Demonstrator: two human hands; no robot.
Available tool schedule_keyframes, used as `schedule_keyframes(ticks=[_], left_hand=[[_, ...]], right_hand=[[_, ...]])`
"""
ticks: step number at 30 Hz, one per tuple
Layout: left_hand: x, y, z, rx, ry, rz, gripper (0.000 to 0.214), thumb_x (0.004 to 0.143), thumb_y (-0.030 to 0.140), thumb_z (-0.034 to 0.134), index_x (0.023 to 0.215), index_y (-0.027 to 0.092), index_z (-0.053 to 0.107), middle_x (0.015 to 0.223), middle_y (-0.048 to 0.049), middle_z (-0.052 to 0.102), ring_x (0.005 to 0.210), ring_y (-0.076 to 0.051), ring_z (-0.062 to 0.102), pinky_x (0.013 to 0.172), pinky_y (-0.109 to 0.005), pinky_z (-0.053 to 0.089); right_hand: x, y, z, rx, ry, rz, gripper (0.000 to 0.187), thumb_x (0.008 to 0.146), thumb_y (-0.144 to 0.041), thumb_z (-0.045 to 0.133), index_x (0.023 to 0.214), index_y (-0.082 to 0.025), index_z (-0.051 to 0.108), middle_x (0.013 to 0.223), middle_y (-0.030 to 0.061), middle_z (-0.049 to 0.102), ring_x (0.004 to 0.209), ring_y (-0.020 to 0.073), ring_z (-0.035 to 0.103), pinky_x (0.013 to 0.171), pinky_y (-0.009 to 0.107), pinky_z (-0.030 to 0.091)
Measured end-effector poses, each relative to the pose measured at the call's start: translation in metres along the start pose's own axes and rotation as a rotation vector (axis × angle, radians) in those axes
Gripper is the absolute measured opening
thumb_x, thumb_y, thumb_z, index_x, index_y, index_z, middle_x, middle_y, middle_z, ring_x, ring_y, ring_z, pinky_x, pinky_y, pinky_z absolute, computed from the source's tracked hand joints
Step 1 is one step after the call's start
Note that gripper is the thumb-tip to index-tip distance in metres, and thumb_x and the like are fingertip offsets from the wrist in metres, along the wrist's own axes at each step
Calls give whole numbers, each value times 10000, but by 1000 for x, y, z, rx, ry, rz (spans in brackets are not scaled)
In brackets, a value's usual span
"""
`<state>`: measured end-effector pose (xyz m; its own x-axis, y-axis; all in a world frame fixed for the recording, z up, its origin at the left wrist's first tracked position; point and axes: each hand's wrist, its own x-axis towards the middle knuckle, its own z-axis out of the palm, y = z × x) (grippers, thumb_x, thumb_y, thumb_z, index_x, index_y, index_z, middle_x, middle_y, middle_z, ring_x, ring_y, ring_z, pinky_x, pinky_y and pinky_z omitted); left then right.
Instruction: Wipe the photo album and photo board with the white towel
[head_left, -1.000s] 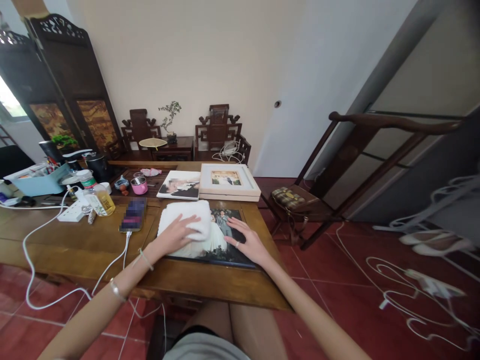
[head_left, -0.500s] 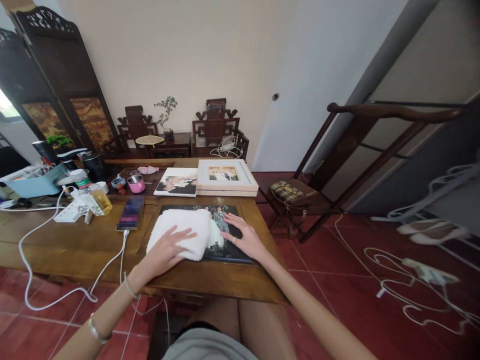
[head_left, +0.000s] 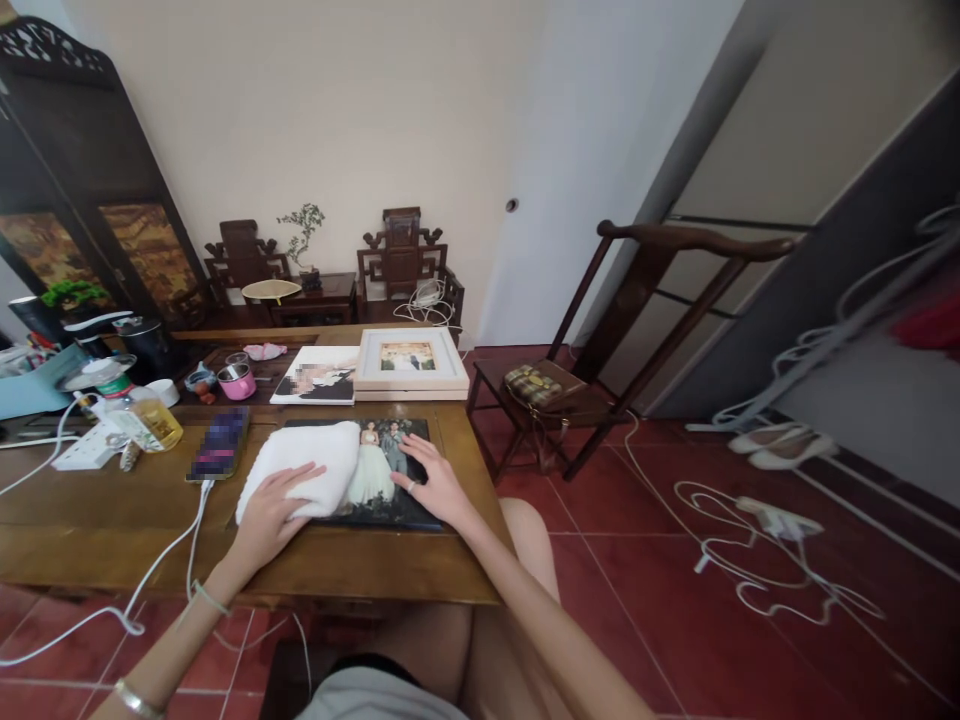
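A folded white towel (head_left: 300, 462) lies over the left part of a dark photo panel (head_left: 412, 508) showing a couple in wedding clothes. My left hand (head_left: 276, 505) rests on the towel's near side, fingers spread and flat. On the panel's right part lies my right hand (head_left: 435, 482), open, its fingertips touching the picture beside the printed figures. Neither hand grips anything. The panel's left side is hidden under the towel.
Behind the panel are a pale picture frame (head_left: 411, 372) and a white photo print (head_left: 313, 376). Leftward on the table (head_left: 135, 535) are a charging phone (head_left: 217, 445), a pink cup (head_left: 237, 380), a bottle (head_left: 146, 420) and a power strip (head_left: 90, 445). A wooden chair (head_left: 600, 400) stands right.
The view has turned to the right, so the table and its things appear farther left. Both hands stay in nearly the same places on the towel and the panel.
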<state>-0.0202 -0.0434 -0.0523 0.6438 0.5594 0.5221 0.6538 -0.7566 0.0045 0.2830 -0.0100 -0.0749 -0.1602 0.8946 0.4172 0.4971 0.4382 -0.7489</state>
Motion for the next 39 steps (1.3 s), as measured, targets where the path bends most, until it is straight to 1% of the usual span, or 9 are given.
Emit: schedule_keyframes(ticks=[6,14,18,24,27,31,34,36,39], left_hand=[[1,-2,2,3,-11,-8,157,909,233,528,857,206,674,1340,-53,550,1282,-239,457,992,-416,407],[2,-2,3,25,3,22,159,920,241,520,877,196,666,1323,-70,563,1273,-243,460,982,-423,400],[2,2,6,17,5,-25,156,915,228,530,881,209,681,1327,-52,561,1273,-238,459,984,-421,392],[2,9,11,-30,-86,-110,175,854,179,618,985,262,700,1374,-6,518,1302,-227,431,1054,-428,336],[5,8,7,-37,-159,-138,262,819,125,643,1026,275,698,1429,-1,454,1358,-257,351,1060,-447,329],[19,-7,-3,-46,-281,-171,369,797,86,639,1119,262,672,1499,-45,341,1386,-304,291,1042,-459,357],[37,-26,-4,-24,-333,-198,362,832,114,601,1148,281,657,1442,-44,436,1355,-307,347,1037,-480,363],[48,-39,1,-20,-321,-206,341,857,132,576,1156,276,651,1398,-44,491,1339,-300,372,1042,-488,360],[56,-52,11,-22,-300,-207,298,885,149,545,1148,240,653,1389,-67,499,1346,-293,366,1063,-502,334]], right_hand=[[0,3,1,13,3,7,459,754,-346,700,1173,-164,652,1332,151,570,1306,260,457,1099,470,359],[1,6,2,-16,15,-6,461,756,-359,695,1179,-182,648,1332,141,572,1299,277,465,1094,506,357],[0,12,2,-40,1,-36,437,762,-385,686,1156,-195,661,1308,135,593,1286,278,482,1089,512,364],[-3,17,1,-97,-19,-9,452,772,-452,663,1153,-208,660,1321,126,584,1294,287,476,1101,528,343],[-3,17,0,-120,-45,7,459,772,-467,658,1153,-210,658,1340,125,568,1299,286,470,1103,531,340],[-3,17,0,-125,-44,4,466,769,-471,659,1155,-210,658,1343,124,566,1297,282,473,1109,520,336],[-3,18,0,-116,-27,-7,466,760,-475,665,1144,-211,664,1331,124,577,1290,279,482,1107,509,342],[-2,19,1,-113,-15,-12,459,755,-473,670,1140,-221,666,1323,118,585,1284,280,489,1101,512,348],[-2,19,1,-112,-11,-14,453,754,-461,676,1139,-223,666,1320,114,588,1279,285,494,1097,520,351]])
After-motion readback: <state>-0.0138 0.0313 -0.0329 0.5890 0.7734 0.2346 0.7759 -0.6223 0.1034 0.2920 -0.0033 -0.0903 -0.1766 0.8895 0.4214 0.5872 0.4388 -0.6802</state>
